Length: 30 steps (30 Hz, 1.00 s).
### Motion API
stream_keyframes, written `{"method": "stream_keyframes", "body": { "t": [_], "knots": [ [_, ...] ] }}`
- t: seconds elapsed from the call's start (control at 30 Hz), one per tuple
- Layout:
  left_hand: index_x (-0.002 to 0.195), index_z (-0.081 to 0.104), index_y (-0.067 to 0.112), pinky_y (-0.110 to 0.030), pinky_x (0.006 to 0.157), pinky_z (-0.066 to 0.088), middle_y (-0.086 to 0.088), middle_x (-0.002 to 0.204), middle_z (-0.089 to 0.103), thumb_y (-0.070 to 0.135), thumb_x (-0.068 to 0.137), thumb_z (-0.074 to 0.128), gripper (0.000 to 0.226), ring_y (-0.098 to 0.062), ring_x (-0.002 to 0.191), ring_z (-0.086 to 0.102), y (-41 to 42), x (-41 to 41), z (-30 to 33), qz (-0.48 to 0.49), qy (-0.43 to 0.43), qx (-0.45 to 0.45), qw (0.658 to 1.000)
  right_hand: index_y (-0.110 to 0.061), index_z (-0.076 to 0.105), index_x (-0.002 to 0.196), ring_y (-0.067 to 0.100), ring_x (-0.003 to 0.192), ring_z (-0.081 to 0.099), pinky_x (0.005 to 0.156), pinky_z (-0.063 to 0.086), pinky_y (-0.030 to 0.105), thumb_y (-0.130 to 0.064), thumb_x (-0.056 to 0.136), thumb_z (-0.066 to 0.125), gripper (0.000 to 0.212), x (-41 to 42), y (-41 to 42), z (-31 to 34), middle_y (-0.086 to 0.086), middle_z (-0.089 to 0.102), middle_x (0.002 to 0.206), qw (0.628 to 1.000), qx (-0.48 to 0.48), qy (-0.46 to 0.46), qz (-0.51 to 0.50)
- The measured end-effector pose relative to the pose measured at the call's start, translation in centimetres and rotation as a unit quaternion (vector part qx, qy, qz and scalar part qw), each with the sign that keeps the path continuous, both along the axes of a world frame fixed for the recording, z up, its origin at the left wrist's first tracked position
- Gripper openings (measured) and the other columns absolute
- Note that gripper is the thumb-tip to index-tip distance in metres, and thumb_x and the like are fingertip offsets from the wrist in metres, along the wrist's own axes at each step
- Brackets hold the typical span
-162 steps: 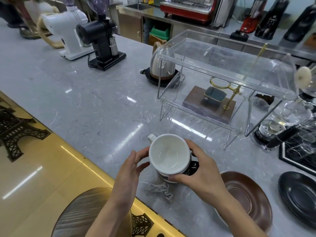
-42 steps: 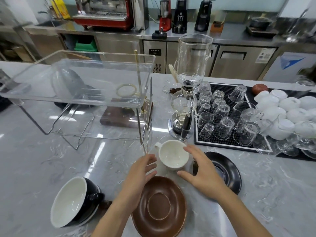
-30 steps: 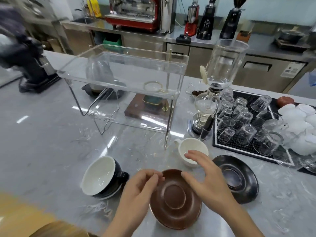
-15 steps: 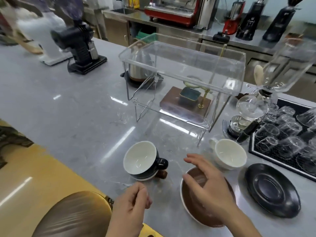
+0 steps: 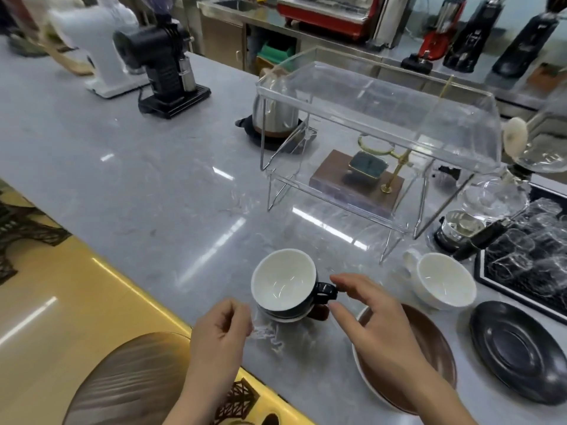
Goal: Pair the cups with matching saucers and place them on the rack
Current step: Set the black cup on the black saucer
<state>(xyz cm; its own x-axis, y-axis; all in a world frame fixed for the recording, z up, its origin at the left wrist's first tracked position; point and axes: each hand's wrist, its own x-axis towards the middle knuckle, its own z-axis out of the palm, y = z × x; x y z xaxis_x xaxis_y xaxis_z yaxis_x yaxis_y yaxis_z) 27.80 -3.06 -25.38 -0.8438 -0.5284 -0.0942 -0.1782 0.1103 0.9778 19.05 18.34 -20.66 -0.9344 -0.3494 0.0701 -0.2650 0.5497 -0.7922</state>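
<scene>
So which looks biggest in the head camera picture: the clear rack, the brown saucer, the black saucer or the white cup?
1. clear rack, by far the biggest.
2. brown saucer and black saucer: they look about alike; the right hand hides part of the brown one, so no ranking.
3. white cup, smallest.

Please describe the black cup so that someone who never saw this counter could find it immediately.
Start at the clear acrylic rack on the grey counter and come toward the near edge. The black cup is there, tilted, stacked on other crockery, between the hands. Unlike the all-white cup to its right, it is black outside with a black handle.
</scene>
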Motion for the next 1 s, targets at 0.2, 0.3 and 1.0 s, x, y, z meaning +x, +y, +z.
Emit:
{"method": "stream_keyframes", "body": {
  "t": [0.2,0.3,1.0],
  "knots": [
    [0.079,0.061,0.030,-0.031,0.065,0.050,0.015,0.075,0.065,0.038,0.077,0.086,0.026,-0.009,0.072,0.065,-1.2,-0.9,-0.8,-0.002,-0.013,0.012,1.000,-0.034,0.071,0.106,0.001,0.099,0.067,0.086,0.047,0.009,-0.019,0.089,0.072,0.023,-0.2,-0.8,-0.3,-0.018,0.075,0.098,0.999,-0.023,-0.023,0.001],
    [0.101,0.063,0.038,-0.040,0.079,0.060,0.019,0.104,0.067,0.061,0.056,0.085,0.055,-0.019,0.100,0.068,-1.5,-1.4,-0.7,-0.016,-0.029,0.024,0.999,-0.030,0.073,0.102,0.003,0.092,0.069,0.081,0.049,0.012,-0.022,0.093,0.067,0.014,-0.4,-1.2,-0.5,-0.018,0.075,0.093,0.999,-0.029,-0.035,0.012],
    [0.121,0.051,0.059,-0.005,0.081,0.048,0.033,0.123,0.060,0.056,0.038,0.095,0.094,0.009,0.113,0.059,-0.9,-5.3,-2.4,-0.168,0.065,-0.041,0.983,-0.027,0.058,0.066,-0.001,0.052,0.044,0.054,0.037,0.010,-0.014,0.100,0.057,0.036,-1.5,-2.5,-1.8,-0.015,0.051,0.055,0.974,-0.163,-0.156,-0.008]
  ]
}}
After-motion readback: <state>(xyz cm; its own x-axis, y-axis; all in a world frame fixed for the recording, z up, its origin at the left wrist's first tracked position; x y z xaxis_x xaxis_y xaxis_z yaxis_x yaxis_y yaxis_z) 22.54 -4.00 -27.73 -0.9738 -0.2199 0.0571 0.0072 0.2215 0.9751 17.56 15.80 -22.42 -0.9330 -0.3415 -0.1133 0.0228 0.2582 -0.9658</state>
